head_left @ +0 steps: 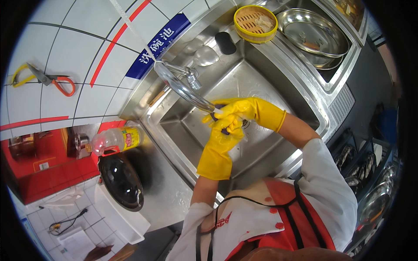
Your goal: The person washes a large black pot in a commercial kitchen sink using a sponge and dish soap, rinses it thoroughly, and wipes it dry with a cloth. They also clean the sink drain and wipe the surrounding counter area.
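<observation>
Both of my hands wear yellow rubber gloves and meet under the mouth of a chrome faucet [187, 89], over a stainless steel sink [261, 151]. Between them is a dark purple cloth or scrubber [225, 131], mostly hidden by the gloves. My left hand [225, 130] is closed around its lower part. My right hand [243, 109] lies over the upper part, its fingers pointing to the left, touching my left hand. Water wets the gloves. The drain [246, 123] shows partly beside them.
A bamboo steamer [256, 37] and oval steel trays [313, 36] stand beyond the sink. A black sponge [225, 43] and a steel ladle [206, 56] lie on the back ledge. A plastic bottle [122, 138] and a black oval lid [122, 182] are at the left. Scissors [45, 78] hang on the wall.
</observation>
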Available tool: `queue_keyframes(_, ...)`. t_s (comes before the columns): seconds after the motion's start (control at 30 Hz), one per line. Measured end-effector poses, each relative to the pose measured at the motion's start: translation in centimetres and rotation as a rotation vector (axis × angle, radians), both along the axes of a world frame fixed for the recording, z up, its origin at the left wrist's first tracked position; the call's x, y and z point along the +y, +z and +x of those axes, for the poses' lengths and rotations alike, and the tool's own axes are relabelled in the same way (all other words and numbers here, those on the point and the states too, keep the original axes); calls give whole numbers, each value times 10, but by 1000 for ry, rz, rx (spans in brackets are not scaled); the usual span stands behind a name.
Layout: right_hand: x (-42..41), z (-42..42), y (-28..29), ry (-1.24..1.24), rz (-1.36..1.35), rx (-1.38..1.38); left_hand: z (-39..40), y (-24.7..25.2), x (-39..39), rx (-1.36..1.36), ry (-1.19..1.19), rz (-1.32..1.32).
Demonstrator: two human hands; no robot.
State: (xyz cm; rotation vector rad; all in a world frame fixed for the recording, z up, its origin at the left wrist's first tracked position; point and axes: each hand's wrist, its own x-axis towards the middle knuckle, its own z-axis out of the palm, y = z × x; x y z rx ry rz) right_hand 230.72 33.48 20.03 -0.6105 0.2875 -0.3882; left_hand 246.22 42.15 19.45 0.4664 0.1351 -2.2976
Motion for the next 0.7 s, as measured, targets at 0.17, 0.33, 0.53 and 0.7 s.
queue_keyframes(0.17,9,0,-13,-69,-25,46,0,3,0,-98,-34,115)
queue_keyframes(0.33,18,17,-22,-307,251,31,6,-6,-1,-487,-202,23)
queue_keyframes(0.53,38,34,-13,-353,58,540,0,-15,7,-1092,-380,-168)
queue_keyframes(0.7,28,38,-20,-349,-396,643,31,10,21,-1930,-740,-572)
